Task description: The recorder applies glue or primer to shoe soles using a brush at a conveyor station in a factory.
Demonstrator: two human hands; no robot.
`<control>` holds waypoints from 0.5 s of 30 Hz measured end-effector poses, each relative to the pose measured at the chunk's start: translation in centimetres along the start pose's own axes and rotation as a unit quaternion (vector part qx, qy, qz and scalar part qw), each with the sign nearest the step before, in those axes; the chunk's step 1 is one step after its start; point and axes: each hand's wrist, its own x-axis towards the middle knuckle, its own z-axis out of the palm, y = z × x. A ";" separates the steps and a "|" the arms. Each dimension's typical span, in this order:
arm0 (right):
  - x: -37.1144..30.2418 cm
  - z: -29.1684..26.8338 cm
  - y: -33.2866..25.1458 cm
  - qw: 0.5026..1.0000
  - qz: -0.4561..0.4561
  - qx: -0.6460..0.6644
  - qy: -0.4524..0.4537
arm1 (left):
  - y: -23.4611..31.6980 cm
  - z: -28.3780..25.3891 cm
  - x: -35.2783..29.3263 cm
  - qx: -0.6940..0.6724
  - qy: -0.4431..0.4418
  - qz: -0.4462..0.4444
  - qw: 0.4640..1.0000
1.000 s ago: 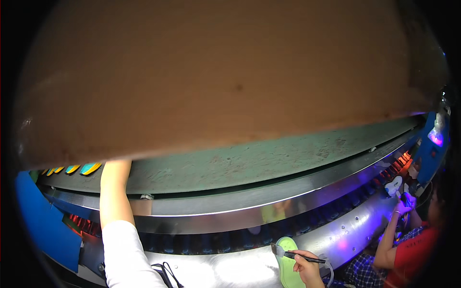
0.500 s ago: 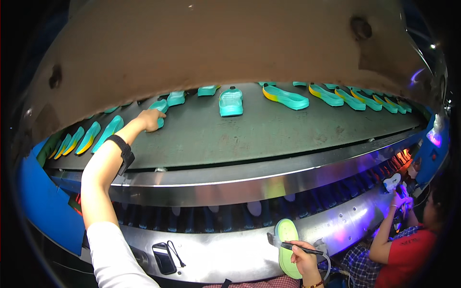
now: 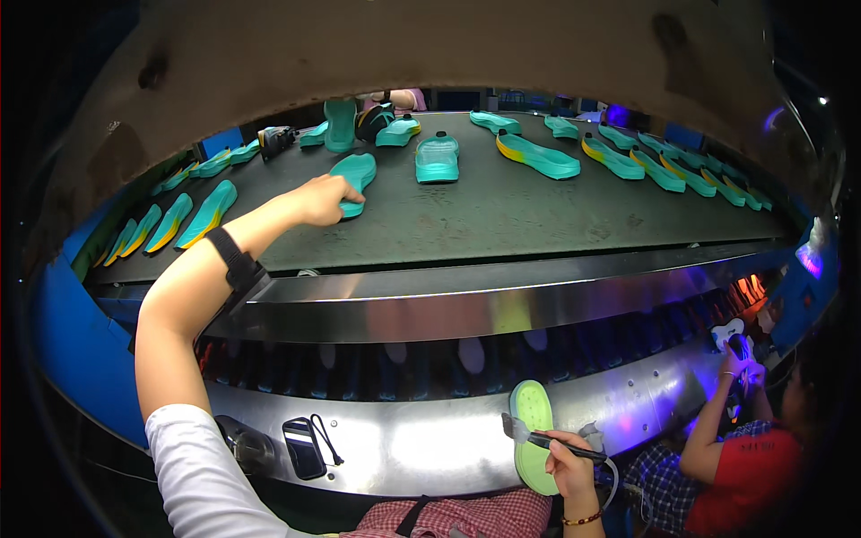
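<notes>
My left hand (image 3: 325, 199) reaches out over the dark belt (image 3: 377, 238), its fingers closed on the edge of a teal shoe sole (image 3: 355, 169). Part of that sole is hidden behind the fingers. In my right hand (image 3: 570, 466), low in the view, is a black-handled brush (image 3: 543, 440) with pale bristles and a thin tube at its rear end. Just beneath the brush a light green sole (image 3: 533, 403) sits at the front edge of the steel ledge (image 3: 421, 439). Whether my right hand also touches this sole, I cannot tell.
Teal soles with yellow edges (image 3: 538, 158) lie in rows along the belt. A phone-like black device (image 3: 304, 447) with a cord rests on the ledge. A co-worker in a red top (image 3: 749, 471) works at the right. A brown overhang (image 3: 404, 54) covers the top.
My left hand has moved right with the teal sole. The view has tilted up, showing more of the belt's far side and part of another person there. My right hand still holds the brush.
</notes>
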 end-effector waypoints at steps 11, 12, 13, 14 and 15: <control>-0.5 -1.1 -0.3 1.000 -0.012 0.028 -0.002 | 4.9 0.8 11.2 -0.005 -0.005 -0.036 0.999; -0.7 -1.3 -0.2 1.000 -0.007 0.028 0.000 | 5.4 0.7 11.1 -0.020 -0.009 -0.027 0.999; -0.9 -1.4 -0.1 0.999 -0.008 0.032 0.014 | 5.9 0.5 10.5 -0.031 -0.011 -0.031 0.999; -1.0 -1.5 0.0 0.999 -0.009 0.034 0.020 | 6.5 0.4 9.8 0.002 0.006 0.018 1.000; -1.0 -1.5 0.1 0.999 -0.018 0.037 0.029 | 7.0 0.2 8.8 -0.005 0.012 0.052 0.999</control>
